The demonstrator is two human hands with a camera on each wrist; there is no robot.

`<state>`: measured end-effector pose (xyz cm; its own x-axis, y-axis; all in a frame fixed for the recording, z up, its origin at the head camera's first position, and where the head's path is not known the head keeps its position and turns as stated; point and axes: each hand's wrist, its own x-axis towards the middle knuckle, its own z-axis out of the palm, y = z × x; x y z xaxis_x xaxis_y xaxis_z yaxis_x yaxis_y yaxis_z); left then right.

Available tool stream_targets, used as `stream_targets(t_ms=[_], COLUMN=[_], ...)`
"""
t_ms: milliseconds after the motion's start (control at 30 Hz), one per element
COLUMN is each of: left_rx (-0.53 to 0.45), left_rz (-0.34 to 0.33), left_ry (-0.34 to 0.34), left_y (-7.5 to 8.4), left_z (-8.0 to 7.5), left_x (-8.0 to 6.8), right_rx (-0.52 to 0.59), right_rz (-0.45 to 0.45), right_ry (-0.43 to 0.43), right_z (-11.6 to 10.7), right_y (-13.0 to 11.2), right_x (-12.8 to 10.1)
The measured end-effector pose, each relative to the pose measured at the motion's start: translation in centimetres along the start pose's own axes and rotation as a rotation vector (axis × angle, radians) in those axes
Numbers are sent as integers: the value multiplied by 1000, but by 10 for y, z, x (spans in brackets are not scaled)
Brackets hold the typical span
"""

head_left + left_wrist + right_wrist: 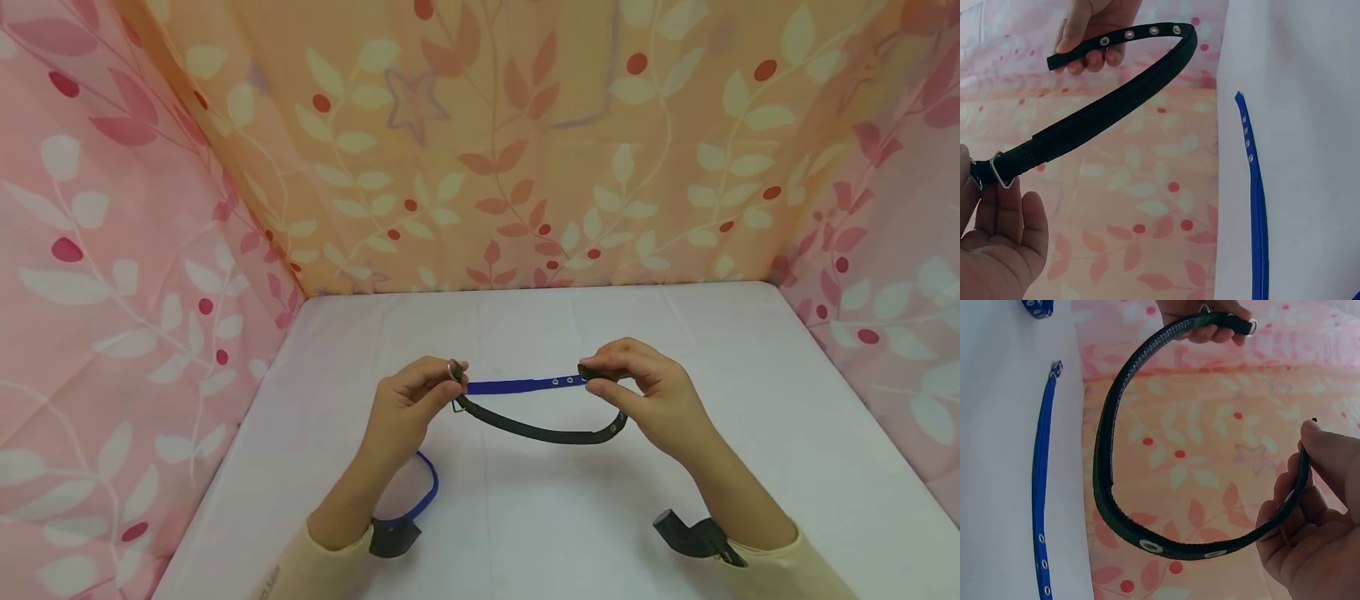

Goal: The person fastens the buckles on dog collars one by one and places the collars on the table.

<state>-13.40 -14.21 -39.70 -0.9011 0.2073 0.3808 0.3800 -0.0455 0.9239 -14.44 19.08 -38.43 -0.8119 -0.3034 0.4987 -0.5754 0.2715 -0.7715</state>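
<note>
A: What did each hand have hold of?

B: The left hand (411, 398) pinched the metal-ring buckle end of the dark green woven collar strap with silver eyelets (540, 429). The right hand (645, 392) pinched the eyelet tip. The strap sagged in a loop between them, held above the tabletop.

A: How would the step best have been done?

B: Judging by the pose, the tip was being brought toward the buckle. It would have gone best with the buckle end held steady and the tip gripped close to its end, so it stayed stiff and lined up flat with the metal ring (999, 170) rather than twisting.

A: And the surface and room?

B: A white cloth-covered table (750, 400) bore a flat blue strap with eyelets (525, 385) lying just behind the hands, and another blue strap curved by the left wrist (427, 492). Pink and orange leaf-patterned fabric walls (480, 142) closed in three sides.
</note>
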Motion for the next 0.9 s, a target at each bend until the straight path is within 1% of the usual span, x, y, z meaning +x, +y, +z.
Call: stream_targets(t_ms=[100, 200, 367, 433, 533, 667, 733, 900], left_rx=[68, 180, 370, 420, 488, 534, 536, 522], left_rz=[29, 72, 124, 142, 215, 314, 330, 343], left_ry=[-40, -67, -72, -91, -136, -179, -191, -206], left_y=[-4, -6, -5, -4, -3, -4, -5, -7], left_z=[6, 12, 20, 23, 27, 33, 36, 39], left_x=[-2, -4, -7, -9, -11, -12, -13, -14], right_rx=[-54, -59, -52, -64, -83, -100, -107, -100], right_rz=[-13, -24, -64, -78, -98, -116, -127, -148], right_ry=[-9, -17, -30, -37, -51, -71, -77, -84], right_z=[6, 12, 20, 24, 30, 39, 43, 49], right_y=[-4, -8, -9, -9, -10, -11, -11, -12], right_x=[-3, -4, -5, -6, -7, -9, -11, -13])
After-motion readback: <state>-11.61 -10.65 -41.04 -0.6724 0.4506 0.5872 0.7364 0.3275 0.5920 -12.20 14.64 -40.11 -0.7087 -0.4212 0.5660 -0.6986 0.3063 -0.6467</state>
